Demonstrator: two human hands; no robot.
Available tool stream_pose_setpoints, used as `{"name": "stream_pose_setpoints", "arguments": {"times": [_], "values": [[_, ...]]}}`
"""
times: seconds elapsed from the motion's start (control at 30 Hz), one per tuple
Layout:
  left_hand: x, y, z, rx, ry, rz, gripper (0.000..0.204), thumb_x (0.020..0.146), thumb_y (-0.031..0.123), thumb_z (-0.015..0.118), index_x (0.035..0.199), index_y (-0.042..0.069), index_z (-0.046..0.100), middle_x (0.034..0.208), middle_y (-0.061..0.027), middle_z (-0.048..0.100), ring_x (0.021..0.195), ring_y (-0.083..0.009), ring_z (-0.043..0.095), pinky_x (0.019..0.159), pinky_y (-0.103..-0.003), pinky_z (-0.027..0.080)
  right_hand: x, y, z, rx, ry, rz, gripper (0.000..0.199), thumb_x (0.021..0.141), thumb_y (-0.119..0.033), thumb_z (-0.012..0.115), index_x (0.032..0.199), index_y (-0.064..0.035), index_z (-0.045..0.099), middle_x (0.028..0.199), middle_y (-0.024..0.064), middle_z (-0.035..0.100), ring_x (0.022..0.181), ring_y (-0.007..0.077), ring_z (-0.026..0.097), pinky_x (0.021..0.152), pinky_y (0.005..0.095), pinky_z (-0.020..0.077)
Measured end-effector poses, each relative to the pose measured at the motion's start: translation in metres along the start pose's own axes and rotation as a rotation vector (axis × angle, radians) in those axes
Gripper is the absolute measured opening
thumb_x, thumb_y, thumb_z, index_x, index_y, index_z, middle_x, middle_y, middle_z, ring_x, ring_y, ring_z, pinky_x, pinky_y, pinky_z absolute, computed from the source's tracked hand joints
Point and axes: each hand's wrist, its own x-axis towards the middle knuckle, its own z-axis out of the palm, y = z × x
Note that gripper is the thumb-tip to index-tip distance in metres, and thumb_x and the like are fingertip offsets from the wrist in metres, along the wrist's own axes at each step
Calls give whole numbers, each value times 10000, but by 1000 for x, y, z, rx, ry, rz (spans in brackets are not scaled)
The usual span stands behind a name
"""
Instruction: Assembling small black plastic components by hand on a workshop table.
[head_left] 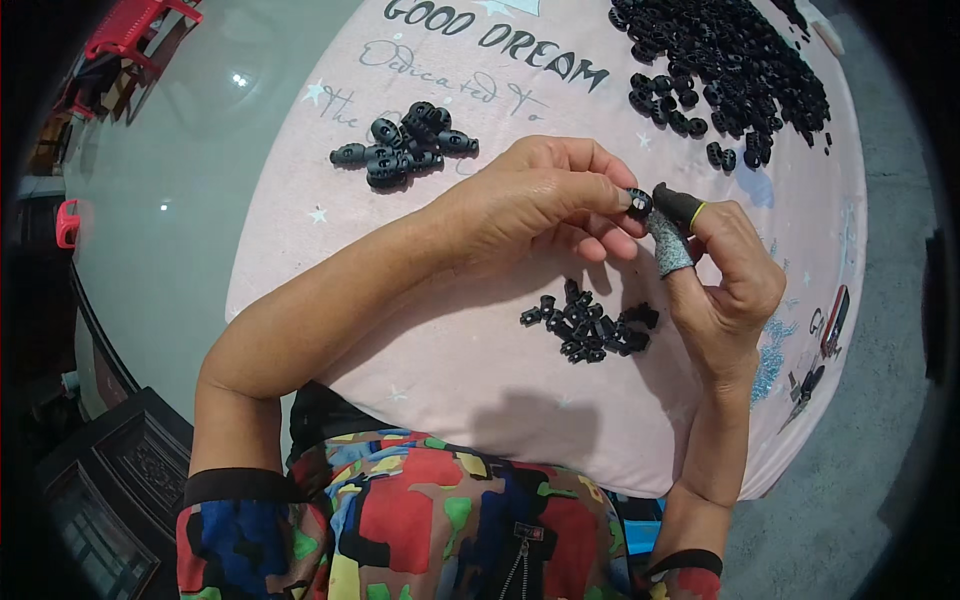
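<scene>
Pinching a small black plastic piece between thumb and fingertips, your left hand reaches across from the left and holds it above the pink cloth that covers the surface. Your right hand meets it there: the two hands are close together, fingertips almost touching around the piece. Your right fingers wear covers, a dark cap with a yellow rim on one and a grey sleeve on the other, both pressed near the black piece.

Just below your hands lies a small heap of black parts on the cloth. Farther off to the left sits a cluster of larger rounded black pieces, well apart from your hands. A big pile of similar black pieces spreads across the far right of the cloth. Near the right edge lie a red-and-black tool and small snips. Nothing lies between your hands and the nearest heap.
</scene>
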Motion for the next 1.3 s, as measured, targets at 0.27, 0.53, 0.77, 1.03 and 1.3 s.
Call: {"name": "stream_pose_setpoints", "arguments": {"times": [0.27, 0.53, 0.77, 1.03, 1.3], "values": [[2, -1, -3, 32, -26, -31, 233, 1006, 64, 616, 1207, -53, 609, 1034, -166, 740, 827, -160, 755, 676, -213, 619, 4, -4, -2, -144, 3, -182, 346, 674, 103, 714, 1007, 15, 745, 922, 129, 745, 756, 271, 695, 670, 340, 545], [3, -1, -6, 6, -93, -58, 256, 1032, 135, 632, 1221, -38, 618, 1094, -174, 741, 892, -199, 771, 670, -210, 629, 6, -3, -3, -74, 54, -208, 387, 690, 117, 722, 1067, 31, 753, 916, 130, 748, 744, 242, 689, 661, 326, 545], [4, 8, -11, 61, -72, -20, 267, 1031, 142, 637, 1245, -17, 626, 1130, -163, 738, 896, -158, 752, 663, -185, 593, 5, 1, -9, -34, -95, 171, 217, 801, 33, 740, 1015, 0, 759, 852, 104, 722, 666, 179, 614, 577, 299, 480], [7, 7, -15, 124, -66, 59, 260, 1016, 146, 670, 1231, -1, 653, 1059, -85, 725, 802, -66, 675, 655, -162, 540, 0, 3, 2, -94, -345, 106, 181, 752, -27, 730, 931, -33, 702, 792, 100, 614, 759, 285, 613, 666, 392, 488], [7, 4, -11, 154, -58, 43, 230, 1004, 113, 679, 1202, -2, 663, 1024, -87, 731, 776, -74, 685, 623, -160, 539, 1, 11, -4, 56, -261, 249, 148, 883, -1, 660, 1030, -7, 678, 887, 114, 687, 740, 214, 668, 664, 319, 517]]}}
